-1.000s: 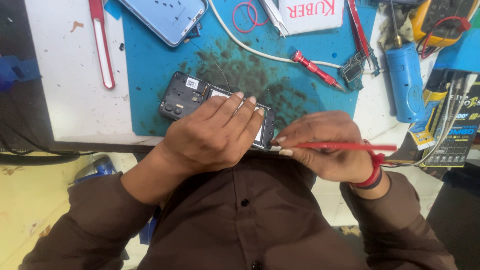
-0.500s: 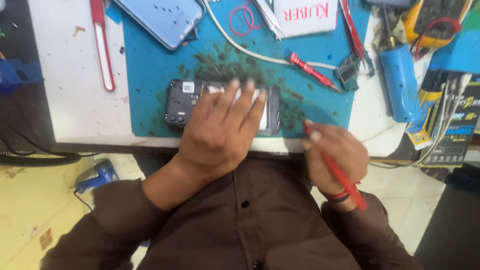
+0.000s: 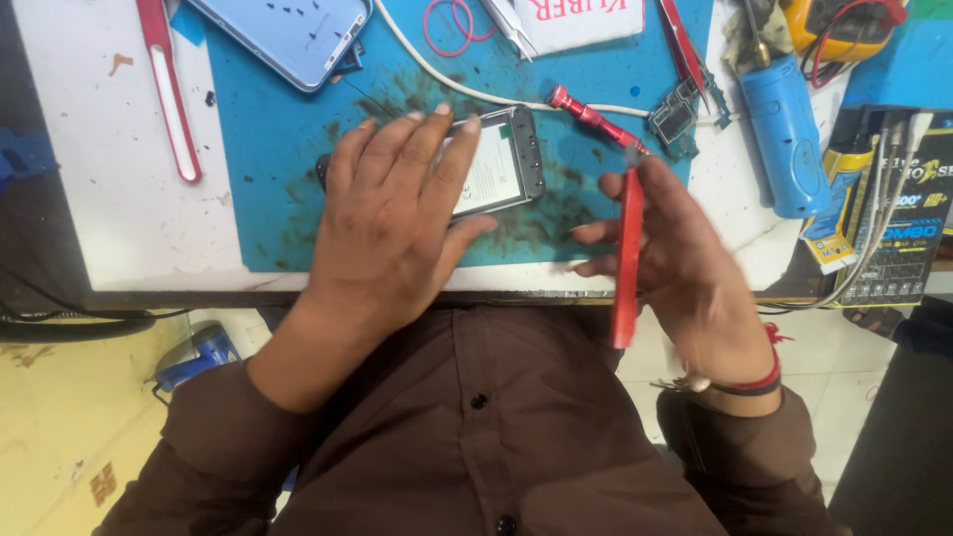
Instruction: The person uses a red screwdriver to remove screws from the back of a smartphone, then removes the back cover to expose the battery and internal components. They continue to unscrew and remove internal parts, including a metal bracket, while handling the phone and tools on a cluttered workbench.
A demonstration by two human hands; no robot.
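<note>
My left hand lies flat over an opened phone with a dark frame, pressing it onto the stained blue work mat. Only the phone's right end and its pale battery show past my fingers. My right hand is just right of the phone at the table's front edge, holding a long red tool upright, its tip pointing away from me. The tool does not touch the phone.
A light blue phone back cover lies at the mat's top left. A red pry tool rests on the white table at left. A red screwdriver, white cable, small circuit board, blue cylinder tool and packages crowd the right.
My right hand swung the red tool from lying across to pointing up, then moved closer to the phone. My left hand stayed pressed on the phone, which turned slightly on the mat.
</note>
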